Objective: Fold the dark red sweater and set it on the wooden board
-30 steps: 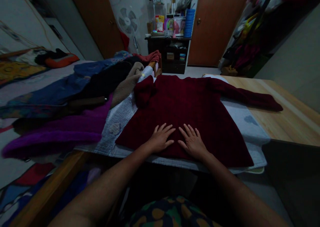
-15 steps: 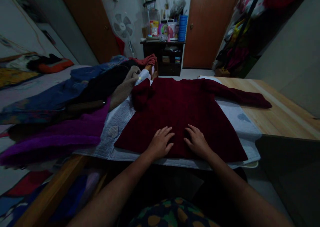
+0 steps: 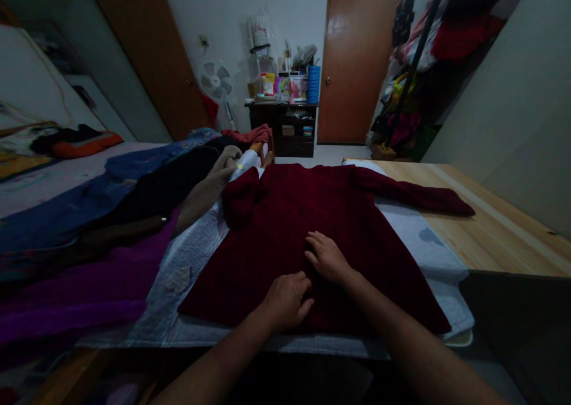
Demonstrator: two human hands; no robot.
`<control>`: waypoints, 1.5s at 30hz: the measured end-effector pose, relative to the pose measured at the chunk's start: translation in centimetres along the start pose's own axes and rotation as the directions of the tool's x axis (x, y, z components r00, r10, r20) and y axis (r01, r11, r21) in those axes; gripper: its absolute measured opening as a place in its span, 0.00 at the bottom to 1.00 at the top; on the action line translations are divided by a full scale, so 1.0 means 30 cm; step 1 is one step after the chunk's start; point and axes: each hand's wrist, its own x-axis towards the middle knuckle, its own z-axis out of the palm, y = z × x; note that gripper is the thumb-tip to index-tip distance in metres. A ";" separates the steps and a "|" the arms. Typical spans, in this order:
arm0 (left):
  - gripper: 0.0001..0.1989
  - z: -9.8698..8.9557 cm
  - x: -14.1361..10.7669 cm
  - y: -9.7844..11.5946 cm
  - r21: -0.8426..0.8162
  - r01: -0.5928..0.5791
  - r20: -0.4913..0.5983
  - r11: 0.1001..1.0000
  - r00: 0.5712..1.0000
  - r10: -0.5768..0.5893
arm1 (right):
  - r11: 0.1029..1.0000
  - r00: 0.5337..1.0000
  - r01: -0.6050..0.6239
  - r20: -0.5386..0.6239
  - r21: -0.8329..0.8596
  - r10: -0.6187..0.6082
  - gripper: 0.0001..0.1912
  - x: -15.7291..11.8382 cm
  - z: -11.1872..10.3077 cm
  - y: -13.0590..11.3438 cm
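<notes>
A dark red long-sleeved sweater (image 3: pixel 285 232) lies spread out, its hem towards me. One sleeve reaches out to the right; the other is bunched at the upper left. My left hand (image 3: pixel 288 298) rests on the lower middle of the sweater, fingers slightly bent and thumb apart, holding nothing. Farther up, my right hand (image 3: pixel 329 257) lies on the fabric with its fingers apart and nothing in it. Beneath the sweater is a pale quilted cloth (image 3: pixel 401 220), showing along both sides and the front edge.
To the left lie a purple garment (image 3: pixel 102 274), blue jeans (image 3: pixel 80 200) and a brown garment (image 3: pixel 207 185) in a row. A light wooden board (image 3: pixel 482 232) extends at the right. At the back stand a dark cabinet (image 3: pixel 263 122) and a white fan (image 3: pixel 217 81).
My right hand has slid up and left over the sweater, while my left hand sits nearer the hem with its fingers more bent. The view has tilted up slightly.
</notes>
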 end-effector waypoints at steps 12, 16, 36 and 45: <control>0.08 -0.052 0.086 -0.022 -0.070 -0.018 0.174 0.997 0.984 0.030 | 0.941 0.959 -0.270 0.030 -0.205 0.282 0.33 0.307 0.072 0.230; 0.08 -0.119 0.293 -0.134 -0.243 0.000 -0.050 0.970 0.999 -0.013 | 0.937 0.963 -0.261 0.003 -0.231 0.269 0.33 0.309 0.098 0.239; 0.27 0.042 0.888 -0.442 -0.024 0.490 -0.376 0.871 0.803 -0.462 | 0.923 0.949 -0.316 -0.052 -0.220 0.312 0.29 0.541 0.085 0.410; 0.29 0.052 0.906 -0.453 0.011 0.485 -0.350 0.874 0.821 -0.451 | 0.915 0.943 -0.325 -0.018 -0.240 0.331 0.32 0.793 0.073 0.568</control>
